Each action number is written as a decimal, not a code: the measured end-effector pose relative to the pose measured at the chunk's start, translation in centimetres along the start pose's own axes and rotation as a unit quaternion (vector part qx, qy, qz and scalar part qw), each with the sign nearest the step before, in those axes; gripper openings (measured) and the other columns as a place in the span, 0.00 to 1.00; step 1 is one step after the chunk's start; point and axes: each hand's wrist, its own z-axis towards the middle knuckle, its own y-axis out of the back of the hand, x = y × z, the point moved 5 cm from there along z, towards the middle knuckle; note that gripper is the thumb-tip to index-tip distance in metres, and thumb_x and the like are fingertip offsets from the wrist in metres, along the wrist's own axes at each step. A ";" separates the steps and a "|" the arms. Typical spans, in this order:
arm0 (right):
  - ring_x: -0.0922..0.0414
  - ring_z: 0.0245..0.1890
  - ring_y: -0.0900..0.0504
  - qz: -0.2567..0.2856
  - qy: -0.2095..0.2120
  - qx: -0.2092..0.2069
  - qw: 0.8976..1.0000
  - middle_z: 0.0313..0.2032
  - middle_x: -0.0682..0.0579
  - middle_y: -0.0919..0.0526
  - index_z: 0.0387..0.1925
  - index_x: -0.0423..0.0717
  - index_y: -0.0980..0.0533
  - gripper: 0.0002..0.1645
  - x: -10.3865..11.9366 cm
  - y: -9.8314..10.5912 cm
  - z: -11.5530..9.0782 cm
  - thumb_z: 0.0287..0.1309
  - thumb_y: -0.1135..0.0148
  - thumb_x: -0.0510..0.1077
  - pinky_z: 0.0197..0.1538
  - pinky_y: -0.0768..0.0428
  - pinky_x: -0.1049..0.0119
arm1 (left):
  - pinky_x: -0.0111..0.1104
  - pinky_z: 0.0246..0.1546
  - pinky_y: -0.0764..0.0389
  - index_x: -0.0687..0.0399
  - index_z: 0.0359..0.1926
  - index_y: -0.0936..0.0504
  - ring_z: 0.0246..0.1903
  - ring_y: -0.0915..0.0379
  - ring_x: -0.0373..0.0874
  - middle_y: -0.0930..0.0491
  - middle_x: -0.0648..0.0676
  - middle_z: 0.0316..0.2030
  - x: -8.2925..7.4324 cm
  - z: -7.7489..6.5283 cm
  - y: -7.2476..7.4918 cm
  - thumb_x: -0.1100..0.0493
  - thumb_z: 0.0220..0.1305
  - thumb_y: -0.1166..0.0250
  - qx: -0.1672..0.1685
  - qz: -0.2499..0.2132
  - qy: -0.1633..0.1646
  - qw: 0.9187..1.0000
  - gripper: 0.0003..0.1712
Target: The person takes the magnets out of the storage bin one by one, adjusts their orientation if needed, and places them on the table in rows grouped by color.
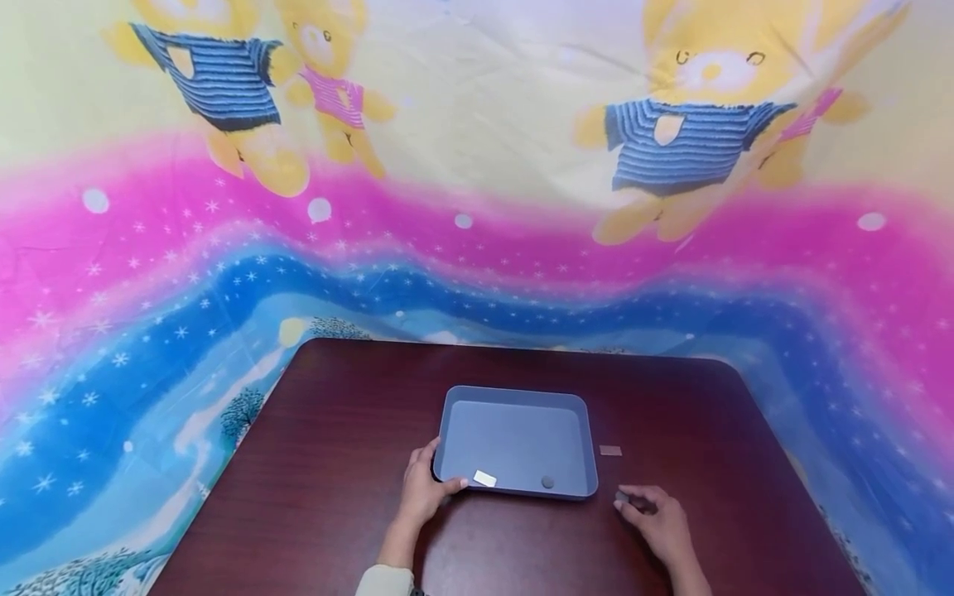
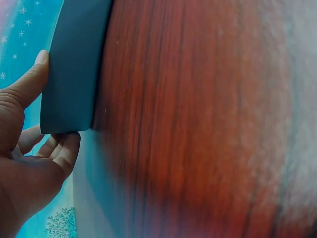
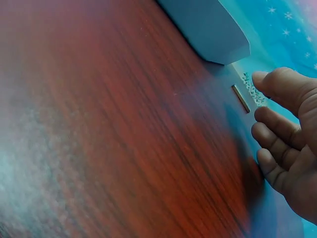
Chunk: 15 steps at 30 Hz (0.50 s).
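A shallow grey-blue tray [image 1: 514,396] lies on the dark wood table. My left hand [image 1: 426,490] grips its near left corner, thumb over the front rim and fingers along the side; the left wrist view shows the thumb [image 2: 30,82] at the tray wall [image 2: 74,69]. Inside the tray are a small white rectangular piece [image 1: 484,478] and a small dark grey disc [image 1: 547,482]. Right of the tray, my right hand [image 1: 659,521] pinches a small dark grey roundish piece [image 1: 621,497] between thumb and fingertips. In the right wrist view that piece is hidden.
A small flat rectangular piece [image 1: 610,451] lies on the table just right of the tray, beyond my right hand. The reddish-brown table [image 1: 358,414] extends around the tray. Behind it hangs a printed cloth [image 1: 462,273] with bears and snowflakes.
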 end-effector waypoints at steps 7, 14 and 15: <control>0.62 0.29 0.24 -0.079 0.021 0.012 0.997 0.33 0.54 0.20 0.32 0.47 0.15 0.13 -0.2 -0.1 -0.1 0.38 0.24 0.42 0.34 0.26 0.66 | 0.48 0.50 0.33 0.63 0.62 0.32 0.49 0.33 0.58 0.30 0.63 0.49 0.3 -0.1 -0.1 0.55 0.33 0.19 0.004 -0.020 0.013 1.000 0.51; 0.60 0.28 0.27 -0.107 0.033 0.027 0.993 0.29 0.55 0.23 0.33 0.46 0.15 0.13 0.1 -0.3 0.2 0.39 0.25 0.40 0.33 0.28 0.63 | 0.48 0.50 0.33 0.63 0.62 0.32 0.50 0.33 0.59 0.30 0.63 0.49 0.5 -0.1 0.0 0.56 0.34 0.20 -0.001 -0.034 0.013 0.999 0.51; 0.60 0.27 0.28 -0.112 0.030 0.032 0.993 0.29 0.55 0.23 0.33 0.45 0.15 0.13 0.1 -0.4 0.2 0.39 0.26 0.40 0.33 0.29 0.63 | 0.48 0.50 0.33 0.63 0.62 0.32 0.50 0.33 0.59 0.30 0.63 0.49 0.5 -0.1 0.1 0.56 0.34 0.20 -0.002 -0.035 0.012 0.999 0.51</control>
